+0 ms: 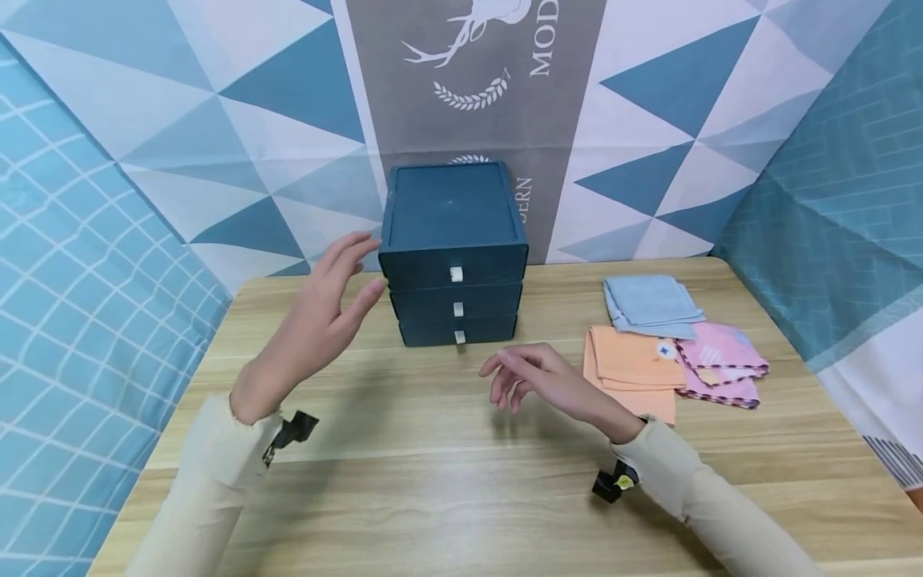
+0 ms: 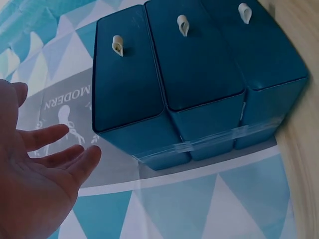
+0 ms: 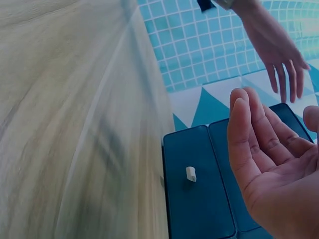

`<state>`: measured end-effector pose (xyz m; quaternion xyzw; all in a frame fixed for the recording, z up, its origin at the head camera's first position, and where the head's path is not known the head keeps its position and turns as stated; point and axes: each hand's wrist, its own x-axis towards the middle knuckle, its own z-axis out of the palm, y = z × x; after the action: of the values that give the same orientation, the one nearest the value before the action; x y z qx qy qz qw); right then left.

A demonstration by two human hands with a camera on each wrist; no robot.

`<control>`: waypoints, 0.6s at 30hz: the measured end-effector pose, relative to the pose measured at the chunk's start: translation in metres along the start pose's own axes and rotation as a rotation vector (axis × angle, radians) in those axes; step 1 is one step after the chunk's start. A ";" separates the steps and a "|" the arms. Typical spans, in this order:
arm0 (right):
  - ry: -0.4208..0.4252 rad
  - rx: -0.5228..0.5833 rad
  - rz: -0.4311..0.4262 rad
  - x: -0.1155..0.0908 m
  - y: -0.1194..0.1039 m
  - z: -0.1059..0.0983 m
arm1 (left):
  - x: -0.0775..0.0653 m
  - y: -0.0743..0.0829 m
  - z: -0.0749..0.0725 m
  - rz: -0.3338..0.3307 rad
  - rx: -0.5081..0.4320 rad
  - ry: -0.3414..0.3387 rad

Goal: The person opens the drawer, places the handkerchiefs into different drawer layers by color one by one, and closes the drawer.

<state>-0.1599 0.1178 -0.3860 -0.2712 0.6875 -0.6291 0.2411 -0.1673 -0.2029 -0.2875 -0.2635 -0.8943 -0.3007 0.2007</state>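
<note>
Beside the smooth, boxy drawer unit, the left hand was held outstretched, the right hand loosely curled, both empty!

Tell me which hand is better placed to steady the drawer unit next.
Left, I'd judge: the left hand is raised beside the drawer unit, near its top, its fingers extended and empty. The right hand hangs lower, in front by the bottom drawer.
</note>
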 end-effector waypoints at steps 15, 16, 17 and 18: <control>-0.006 0.012 0.000 0.020 -0.007 -0.001 | 0.050 -0.012 0.013 -0.057 0.044 -0.069; -0.007 0.011 -0.002 0.022 -0.008 -0.001 | 0.052 -0.013 0.014 -0.072 0.047 -0.077; -0.006 0.010 -0.006 0.024 -0.009 -0.001 | 0.053 -0.014 0.015 -0.088 0.048 -0.085; -0.004 0.007 -0.009 0.026 -0.010 -0.001 | 0.055 -0.015 0.016 -0.099 0.050 -0.091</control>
<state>-0.1788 0.1007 -0.3756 -0.2749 0.6833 -0.6321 0.2406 -0.2219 -0.1834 -0.2774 -0.2271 -0.9217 -0.2757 0.1511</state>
